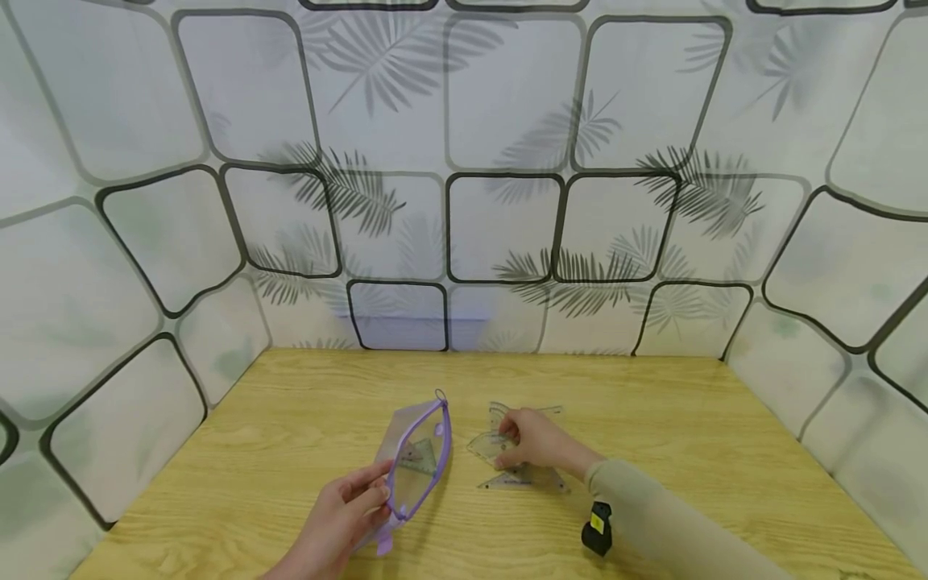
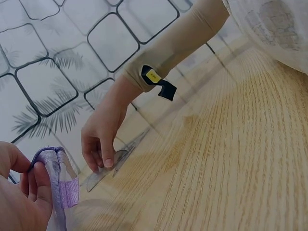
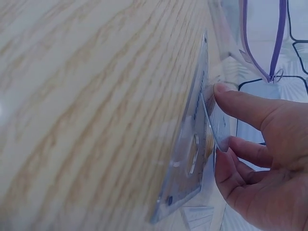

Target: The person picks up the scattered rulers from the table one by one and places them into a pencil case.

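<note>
1. leaf-patterned sheeting [image 1: 503, 229] is bordering the wooden table [image 1: 645, 403], whose side edges are lying well apart from the purple-zipped pouch [image 1: 397, 428].
2. the left hand [image 1: 341, 509] is pinching that pouch near its closest end.
3. the right hand [image 1: 538, 441] is pinching a clear curved ruler [image 1: 484, 445], over clear set squares [image 1: 500, 483] lying right of the pouch.
4. the pouch is gaping, with a clear triangle [image 1: 419, 457] sitting inside.

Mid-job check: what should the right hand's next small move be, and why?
Probably carry the clear plastic piece left to the purple-edged pouch: the right hand pinches it, the left hand holds the pouch with its mouth open, and a clear triangular piece shows inside.
</note>
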Demonstrator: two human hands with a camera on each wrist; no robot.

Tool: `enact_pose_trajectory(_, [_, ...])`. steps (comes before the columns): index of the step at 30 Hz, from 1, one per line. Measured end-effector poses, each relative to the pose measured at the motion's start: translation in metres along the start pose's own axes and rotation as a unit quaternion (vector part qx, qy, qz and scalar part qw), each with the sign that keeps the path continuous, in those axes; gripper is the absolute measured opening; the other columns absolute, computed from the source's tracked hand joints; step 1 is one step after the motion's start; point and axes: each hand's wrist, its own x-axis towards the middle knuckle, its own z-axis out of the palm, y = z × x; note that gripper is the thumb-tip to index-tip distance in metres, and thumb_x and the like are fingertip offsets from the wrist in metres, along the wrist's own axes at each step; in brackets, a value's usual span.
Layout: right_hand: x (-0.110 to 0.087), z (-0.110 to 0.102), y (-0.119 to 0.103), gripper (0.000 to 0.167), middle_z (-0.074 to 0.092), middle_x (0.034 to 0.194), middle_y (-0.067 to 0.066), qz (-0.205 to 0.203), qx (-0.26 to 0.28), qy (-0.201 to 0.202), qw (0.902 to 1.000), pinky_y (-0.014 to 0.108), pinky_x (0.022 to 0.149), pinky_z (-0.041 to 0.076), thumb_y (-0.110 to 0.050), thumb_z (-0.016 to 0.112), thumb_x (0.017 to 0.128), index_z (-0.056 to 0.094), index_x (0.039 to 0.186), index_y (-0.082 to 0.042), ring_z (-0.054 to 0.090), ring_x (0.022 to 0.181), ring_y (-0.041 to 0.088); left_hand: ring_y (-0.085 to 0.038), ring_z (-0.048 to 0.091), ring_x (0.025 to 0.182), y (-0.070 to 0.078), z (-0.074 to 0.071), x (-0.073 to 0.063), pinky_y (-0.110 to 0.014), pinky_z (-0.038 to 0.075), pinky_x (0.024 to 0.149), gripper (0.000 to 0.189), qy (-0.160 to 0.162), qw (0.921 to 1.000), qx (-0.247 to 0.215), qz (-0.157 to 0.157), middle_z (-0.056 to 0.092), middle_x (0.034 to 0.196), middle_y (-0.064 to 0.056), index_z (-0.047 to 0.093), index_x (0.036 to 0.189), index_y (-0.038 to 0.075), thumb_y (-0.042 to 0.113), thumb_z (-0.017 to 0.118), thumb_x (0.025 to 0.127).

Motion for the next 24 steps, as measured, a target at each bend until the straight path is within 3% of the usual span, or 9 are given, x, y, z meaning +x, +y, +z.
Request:
enact_pose_trajectory(5, [-0.0004, -0.0021, 0.0002, 0.043, 0.064, 0.097, 0.005, 0.012, 0.000, 0.001, 0.9999, 0.037, 0.077, 0.053, -0.024, 0.086, 0.076, 0.065, 0.108, -0.003, 0.058, 0.087, 0.016, -0.007, 0.055, 0.085, 0.0005, -0.0002, -0.0001, -0.016, 0.055, 0.075, 0.060, -0.005, 1.0000, 0.000, -0.003, 0.056, 0.096, 0.003, 0.032, 0.147, -0.014, 0.008, 0.056, 0.097])
enact_pose_trajectory(17, [0.0006, -0.0072, 0.0044, 0.039, 0.059, 0.083, 0.001, -0.003, 0.003, -0.004, 1.0000, 0.029, 0.063, 0.045, -0.020, 0.084, 0.079, 0.066, 0.110, -0.003, 0.052, 0.073, 0.015, -0.007, 0.055, 0.084, -0.0010, -0.0010, 0.0003, -0.016, 0.054, 0.075, 0.060, -0.011, 0.9999, 0.001, -0.002, 0.054, 0.095, 0.004, 0.030, 0.148, -0.014, 0.008, 0.056, 0.098])
enact_pose_trajectory(24, [-0.0010, -0.0104, 0.0034, 0.033, 0.061, 0.083, 0.002, -0.014, 0.000, -0.003, 0.9999, 0.026, 0.061, 0.045, -0.013, 0.079, 0.082, 0.066, 0.110, -0.001, 0.053, 0.073, 0.013, -0.006, 0.055, 0.084, -0.0016, -0.0009, 0.0002, -0.016, 0.054, 0.076, 0.061, -0.012, 0.9999, -0.001, -0.001, 0.054, 0.095, 0.004, 0.030, 0.148, -0.014, 0.008, 0.056, 0.097])
